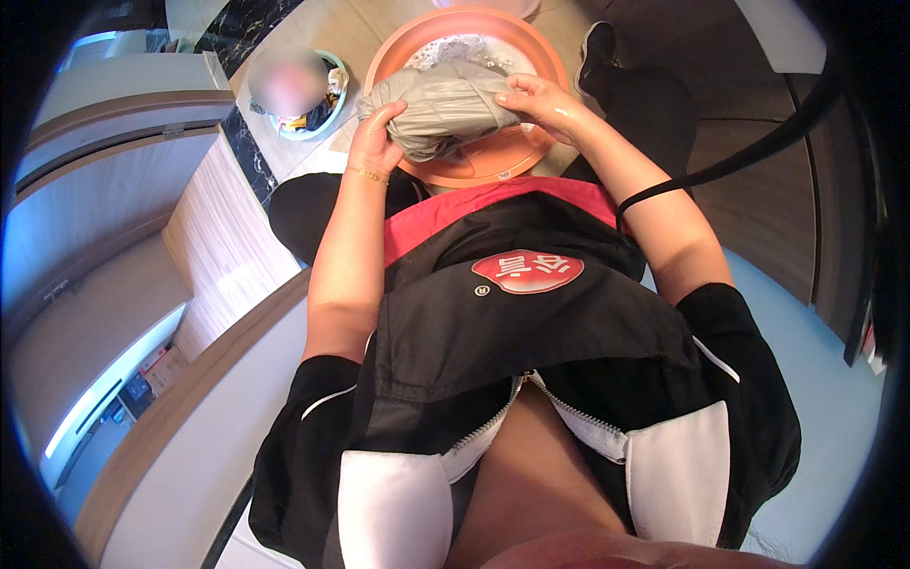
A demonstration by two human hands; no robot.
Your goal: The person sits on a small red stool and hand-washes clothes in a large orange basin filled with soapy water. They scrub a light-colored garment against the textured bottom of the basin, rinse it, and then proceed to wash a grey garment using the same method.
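A bunched grey cloth [455,103], wet-looking and creased, is stretched between my two hands. My left hand [375,141] grips its left end, thumb on top. At the opposite end, my right hand [542,107] pinches the cloth, with a spot of foam on the back of that hand. Just beneath the cloth stands an orange plastic basin [498,167]. Foamy water [469,50] shows in the basin beyond the cloth. The cloth hides the middle of the basin.
A light blue basin [340,107] of mixed clothes sits on the tiled floor [341,28] at upper left, partly blurred. Beyond the orange basin is a pink basin's edge [498,6]. Dark cabinet doors [753,199] stand at right; a black strap [739,146] crosses near my right forearm.
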